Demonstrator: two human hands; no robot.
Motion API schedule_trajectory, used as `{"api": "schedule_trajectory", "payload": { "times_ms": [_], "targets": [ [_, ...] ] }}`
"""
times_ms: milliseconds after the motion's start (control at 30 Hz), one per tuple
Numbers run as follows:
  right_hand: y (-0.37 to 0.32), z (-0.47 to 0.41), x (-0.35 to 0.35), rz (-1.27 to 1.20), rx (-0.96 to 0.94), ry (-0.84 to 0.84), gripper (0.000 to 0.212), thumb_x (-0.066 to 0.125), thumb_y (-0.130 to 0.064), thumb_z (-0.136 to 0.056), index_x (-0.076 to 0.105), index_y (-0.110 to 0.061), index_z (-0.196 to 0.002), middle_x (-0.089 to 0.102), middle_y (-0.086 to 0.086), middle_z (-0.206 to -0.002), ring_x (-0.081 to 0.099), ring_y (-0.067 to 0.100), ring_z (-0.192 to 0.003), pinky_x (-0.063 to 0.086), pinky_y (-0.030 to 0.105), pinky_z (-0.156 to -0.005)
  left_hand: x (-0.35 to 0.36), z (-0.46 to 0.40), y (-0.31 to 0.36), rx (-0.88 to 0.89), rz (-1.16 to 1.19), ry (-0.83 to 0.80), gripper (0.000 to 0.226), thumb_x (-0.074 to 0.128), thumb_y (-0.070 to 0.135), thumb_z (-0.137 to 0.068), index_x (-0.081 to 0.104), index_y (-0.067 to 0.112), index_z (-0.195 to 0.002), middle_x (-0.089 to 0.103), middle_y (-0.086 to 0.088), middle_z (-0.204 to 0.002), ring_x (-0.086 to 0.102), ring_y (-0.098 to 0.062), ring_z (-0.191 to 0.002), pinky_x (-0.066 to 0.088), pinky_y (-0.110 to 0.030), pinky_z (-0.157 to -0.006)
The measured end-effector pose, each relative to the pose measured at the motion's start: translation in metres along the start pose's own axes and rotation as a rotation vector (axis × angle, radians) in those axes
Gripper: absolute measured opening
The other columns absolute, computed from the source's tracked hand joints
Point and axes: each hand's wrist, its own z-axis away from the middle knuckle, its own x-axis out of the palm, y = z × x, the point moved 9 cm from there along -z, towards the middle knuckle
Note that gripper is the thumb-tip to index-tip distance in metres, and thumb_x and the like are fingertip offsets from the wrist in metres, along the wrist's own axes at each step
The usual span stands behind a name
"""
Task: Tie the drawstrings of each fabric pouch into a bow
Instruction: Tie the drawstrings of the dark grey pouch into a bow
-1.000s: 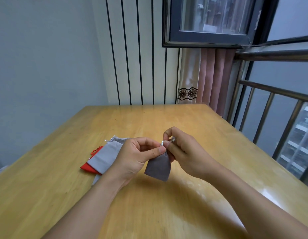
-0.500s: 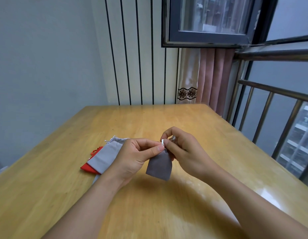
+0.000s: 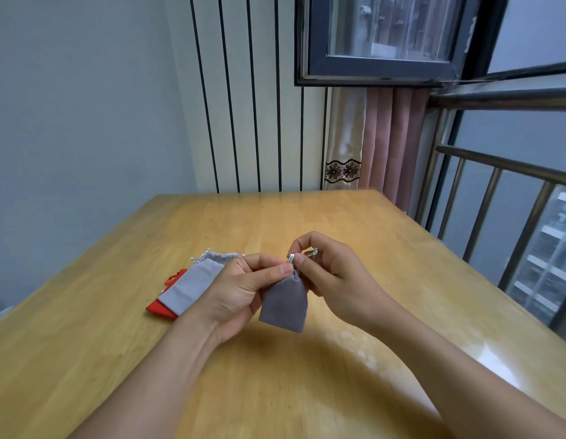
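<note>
A small dark grey pouch (image 3: 285,304) hangs just above the wooden table (image 3: 307,375), held at its gathered neck. My left hand (image 3: 235,293) pinches the neck and the pale drawstring (image 3: 291,257) between thumb and forefinger. My right hand (image 3: 331,277) pinches the same drawstring from the right, with a loose string end showing above its fingers. To the left lie a light grey pouch (image 3: 190,286), another grey pouch (image 3: 220,256) behind it, and a red pouch (image 3: 159,308) underneath, partly hidden by the grey ones and my left hand.
The table's right edge runs along a metal railing (image 3: 497,198) and an open window. A striped wall and a pink curtain (image 3: 389,144) stand behind the table's far edge.
The held pouch has shifted slightly; both hands stay pinched at its neck, fingers working the drawstring with only small movements.
</note>
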Motion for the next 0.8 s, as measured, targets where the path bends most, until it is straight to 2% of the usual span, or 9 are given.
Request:
{"api": "schedule_trajectory", "payload": {
  "times_ms": [67, 133, 300, 467, 533, 567, 600, 667, 800],
  "targets": [
    [0.0, -0.001, -0.004, 0.079, -0.01, -0.001, 0.008, 0.052, -0.013, -0.102, 0.06, -0.015, -0.101, 0.056, -0.009, -0.06, 0.046, 0.01, -0.056, 0.039, 0.025, -0.055, -0.001, 0.0, 0.002, 0.009, -0.009, 0.002, 0.013, 0.074, 0.015, -0.071, 0.07, 0.006, -0.08, 0.071, -0.013, -0.082, 0.065, -0.019, -0.075, 0.049, -0.024, -0.069],
    [0.001, -0.002, -0.009, 0.163, -0.008, -0.007, 0.007, 0.056, -0.015, -0.101, 0.061, -0.019, -0.103, 0.063, -0.008, -0.065, 0.053, 0.012, -0.06, 0.042, 0.024, -0.057, 0.0, 0.001, 0.004, 0.021, -0.017, 0.001, 0.01, 0.073, 0.013, -0.073, 0.068, 0.006, -0.078, 0.071, -0.011, -0.079, 0.066, -0.017, -0.073, 0.05, -0.022, -0.066],
    [-0.004, -0.003, -0.021, 0.197, -0.008, 0.013, 0.006, 0.072, -0.008, -0.089, 0.075, -0.012, -0.087, 0.069, 0.002, -0.066, 0.058, 0.009, -0.056, 0.046, 0.023, -0.053, -0.001, 0.003, 0.008, 0.035, -0.045, 0.021, 0.013, 0.075, 0.01, -0.07, 0.065, 0.011, -0.078, 0.07, -0.008, -0.077, 0.066, -0.014, -0.068, 0.05, -0.018, -0.062],
    [-0.008, -0.002, -0.032, 0.14, 0.002, -0.048, 0.009, 0.076, -0.004, -0.084, 0.08, -0.008, -0.09, 0.071, 0.01, -0.068, 0.063, 0.015, -0.058, 0.055, 0.029, -0.062, -0.008, 0.002, 0.014, 0.1, -0.124, 0.089, 0.026, 0.078, 0.003, -0.072, 0.064, 0.009, -0.092, 0.073, -0.008, -0.079, 0.068, -0.015, -0.072, 0.054, -0.02, -0.068],
    [-0.014, 0.003, -0.023, 0.285, -0.062, -0.111, 0.013, 0.074, -0.004, -0.086, 0.081, -0.012, -0.094, 0.074, 0.006, -0.073, 0.066, 0.012, -0.063, 0.056, 0.026, -0.066, -0.007, 0.003, 0.015, 0.121, -0.268, 0.104, 0.024, 0.077, -0.002, -0.075, 0.066, 0.004, -0.095, 0.075, -0.013, -0.083, 0.07, -0.017, -0.075, 0.055, -0.024, -0.072],
    [-0.017, 0.005, -0.015, 0.391, -0.096, -0.155, 0.015, 0.074, -0.004, -0.087, 0.081, -0.015, -0.095, 0.074, -0.001, -0.075, 0.066, 0.007, -0.065, 0.053, 0.02, -0.066, -0.005, 0.002, 0.015, 0.132, -0.344, 0.1, 0.024, 0.077, -0.002, -0.076, 0.066, 0.003, -0.096, 0.076, -0.015, -0.084, 0.07, -0.017, -0.074, 0.055, -0.024, -0.071],
    [-0.018, 0.007, -0.008, 0.474, -0.119, -0.191, 0.017, 0.074, -0.005, -0.087, 0.081, -0.016, -0.096, 0.074, -0.008, -0.077, 0.067, 0.004, -0.069, 0.05, 0.014, -0.067, -0.002, 0.002, 0.014, 0.138, -0.411, 0.085, 0.025, 0.078, -0.002, -0.077, 0.067, 0.004, -0.098, 0.076, -0.015, -0.083, 0.07, -0.016, -0.074, 0.055, -0.024, -0.07],
    [-0.02, 0.009, 0.0, 0.565, -0.16, -0.233, 0.017, 0.074, -0.008, -0.087, 0.081, -0.018, -0.098, 0.075, -0.013, -0.084, 0.068, 0.001, -0.078, 0.048, 0.01, -0.073, 0.002, 0.003, 0.013, 0.152, -0.516, 0.048, 0.027, 0.079, 0.002, -0.077, 0.067, 0.006, -0.101, 0.076, -0.014, -0.082, 0.068, -0.013, -0.071, 0.053, -0.023, -0.07],
    [-0.018, 0.007, 0.0, 0.534, -0.209, -0.194, 0.017, 0.079, -0.011, -0.082, 0.082, -0.022, -0.095, 0.066, -0.005, -0.085, 0.061, 0.009, -0.075, 0.047, 0.017, -0.07, 0.012, 0.006, 0.011, 0.153, -0.552, -0.07, 0.034, 0.079, 0.002, -0.078, 0.064, 0.011, -0.108, 0.077, -0.012, -0.083, 0.073, -0.02, -0.081, 0.057, -0.029, -0.082]
  ]
}}
